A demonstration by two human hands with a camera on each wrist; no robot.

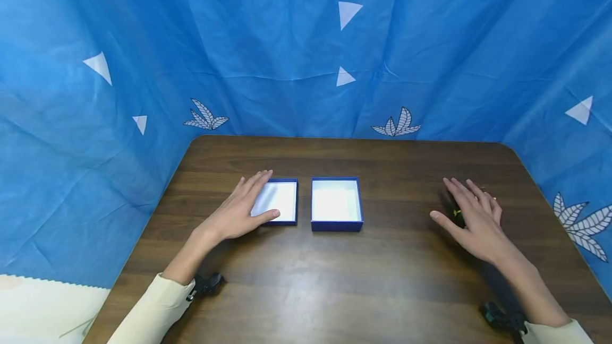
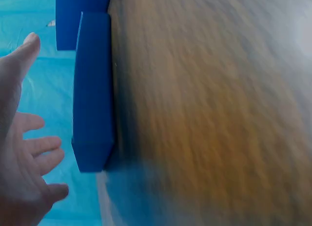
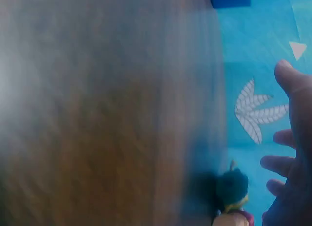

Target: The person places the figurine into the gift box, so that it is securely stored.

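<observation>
A shallow blue box part (image 1: 284,201) with a white inside lies left of a slightly deeper blue box (image 1: 337,225), also white inside. Over the shallow part's left side hovers my left hand (image 1: 237,213), fingers extended and thumb apart; in the left wrist view nothing is in its palm. My right hand (image 1: 479,225) is above the table at the right, fingers spread. Beneath it, mostly hidden, is a small dark object with a yellow-green bit (image 1: 457,212). The right wrist view shows a dark green rounded top (image 3: 232,187) with yellow and pink below; its kind is unclear.
The brown wooden table (image 1: 306,269) has rounded far corners. A blue patterned cloth (image 1: 287,41) hangs behind and at both sides. Black wrist cameras (image 1: 209,283) are strapped to both wrists. White fabric shows at the lower left.
</observation>
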